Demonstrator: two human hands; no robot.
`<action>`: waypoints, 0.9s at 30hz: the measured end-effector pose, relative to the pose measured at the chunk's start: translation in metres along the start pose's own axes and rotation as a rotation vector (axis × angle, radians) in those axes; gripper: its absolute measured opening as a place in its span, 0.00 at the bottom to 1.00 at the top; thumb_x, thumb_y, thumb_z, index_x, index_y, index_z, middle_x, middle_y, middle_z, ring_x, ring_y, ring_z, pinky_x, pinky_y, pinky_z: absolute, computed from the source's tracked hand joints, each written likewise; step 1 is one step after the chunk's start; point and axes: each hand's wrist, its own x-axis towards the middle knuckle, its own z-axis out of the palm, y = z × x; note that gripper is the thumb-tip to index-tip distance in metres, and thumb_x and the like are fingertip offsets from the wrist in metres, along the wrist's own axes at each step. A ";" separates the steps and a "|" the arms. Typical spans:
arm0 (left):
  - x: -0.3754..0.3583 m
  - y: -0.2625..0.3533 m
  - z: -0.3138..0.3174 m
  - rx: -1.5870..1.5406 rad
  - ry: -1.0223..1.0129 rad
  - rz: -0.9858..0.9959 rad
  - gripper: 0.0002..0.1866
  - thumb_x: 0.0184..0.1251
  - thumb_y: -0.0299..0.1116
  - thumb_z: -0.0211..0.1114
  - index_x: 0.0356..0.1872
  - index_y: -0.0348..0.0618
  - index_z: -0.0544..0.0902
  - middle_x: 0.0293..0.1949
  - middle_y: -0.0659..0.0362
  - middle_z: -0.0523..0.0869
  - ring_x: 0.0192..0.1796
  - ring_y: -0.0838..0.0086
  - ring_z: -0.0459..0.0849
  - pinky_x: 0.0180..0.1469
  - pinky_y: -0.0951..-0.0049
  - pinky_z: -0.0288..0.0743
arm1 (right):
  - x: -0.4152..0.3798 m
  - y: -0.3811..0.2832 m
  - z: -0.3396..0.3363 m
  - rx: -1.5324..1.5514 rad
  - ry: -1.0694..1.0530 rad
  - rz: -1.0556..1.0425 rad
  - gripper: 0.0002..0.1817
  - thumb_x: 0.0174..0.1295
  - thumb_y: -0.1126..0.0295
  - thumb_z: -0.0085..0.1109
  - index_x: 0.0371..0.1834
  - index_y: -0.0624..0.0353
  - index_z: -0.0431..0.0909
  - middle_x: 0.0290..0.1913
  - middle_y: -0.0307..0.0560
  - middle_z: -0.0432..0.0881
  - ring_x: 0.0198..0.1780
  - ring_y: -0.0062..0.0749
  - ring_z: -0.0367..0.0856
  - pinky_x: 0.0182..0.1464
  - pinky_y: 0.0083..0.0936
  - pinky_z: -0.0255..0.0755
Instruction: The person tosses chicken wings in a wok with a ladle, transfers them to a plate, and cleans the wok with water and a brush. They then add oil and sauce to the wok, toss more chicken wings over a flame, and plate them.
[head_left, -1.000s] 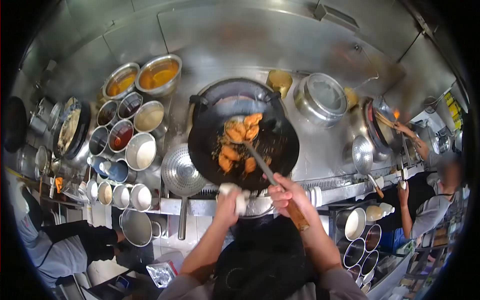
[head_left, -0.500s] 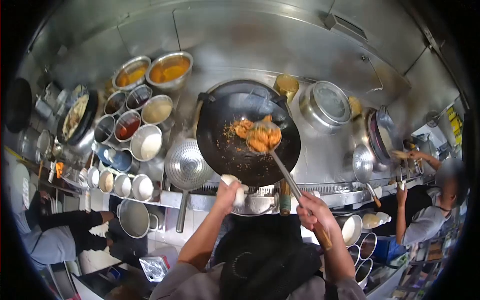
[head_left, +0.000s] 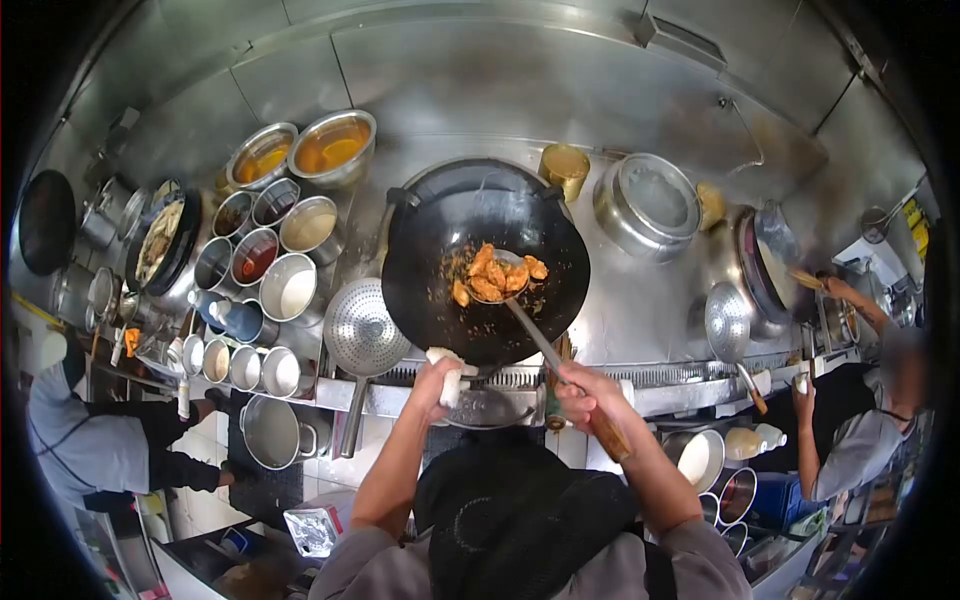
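My left hand (head_left: 430, 388) is closed around a folded white cloth (head_left: 452, 376) at the near rim of the black wok (head_left: 425, 325). My right hand (head_left: 590, 392) grips the ladle (head_left: 535, 333) by its long handle, whose wooden end sticks out below the fist. The ladle's bowl rests low in the wok, filled with browned, glazed fried pieces (head_left: 494, 270) that look like chicken. A few pieces lie beside the bowl, and small crumbs are scattered over the wok's inner surface. The fingers on the wok side of my left hand are partly hidden by the cloth.
Left of the wok lies a perforated strainer (head_left: 363, 325), with several seasoning pots (head_left: 290, 285) and two steel bowls of orange liquid (head_left: 333, 145) beyond. A lidded steel pot (head_left: 650, 205) stands to the right. Co-workers (head_left: 860, 420) are at both sides.
The ladle has come down and left into the wok, and some pieces now sit beside its bowl. My right hand has shifted left and slightly up; the left hand and wok moved slightly left.
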 end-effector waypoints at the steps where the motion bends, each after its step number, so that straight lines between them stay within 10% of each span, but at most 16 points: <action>1: -0.001 -0.003 0.003 0.004 -0.003 0.014 0.14 0.61 0.31 0.62 0.47 0.44 0.73 0.37 0.55 0.82 0.35 0.65 0.84 0.30 0.63 0.82 | 0.002 0.001 0.000 -0.006 -0.002 -0.059 0.14 0.73 0.61 0.53 0.57 0.50 0.68 0.24 0.28 0.67 0.15 0.07 0.61 0.16 0.13 0.56; 19: -0.034 -0.012 0.056 -0.318 -0.026 0.082 0.07 0.63 0.33 0.62 0.39 0.44 0.77 0.33 0.54 0.82 0.27 0.65 0.81 0.25 0.70 0.78 | -0.047 0.024 0.000 -0.073 -0.119 -0.277 0.24 0.76 0.64 0.47 0.73 0.50 0.60 0.20 0.29 0.62 0.09 0.08 0.56 0.08 0.13 0.55; 23: -0.033 -0.023 0.020 -0.125 -0.017 0.138 0.09 0.64 0.30 0.61 0.43 0.41 0.77 0.35 0.53 0.83 0.31 0.67 0.83 0.32 0.67 0.81 | -0.060 0.038 -0.003 -0.090 0.032 -0.218 0.22 0.75 0.67 0.48 0.70 0.50 0.62 0.22 0.31 0.63 0.11 0.09 0.58 0.10 0.13 0.56; 27: 0.041 -0.083 -0.066 0.669 0.102 0.684 0.22 0.59 0.26 0.63 0.55 0.35 0.70 0.49 0.50 0.81 0.50 0.61 0.82 0.55 0.63 0.76 | -0.052 0.041 0.005 -0.119 0.109 -0.078 0.11 0.70 0.70 0.55 0.52 0.55 0.68 0.22 0.30 0.66 0.13 0.09 0.60 0.12 0.14 0.57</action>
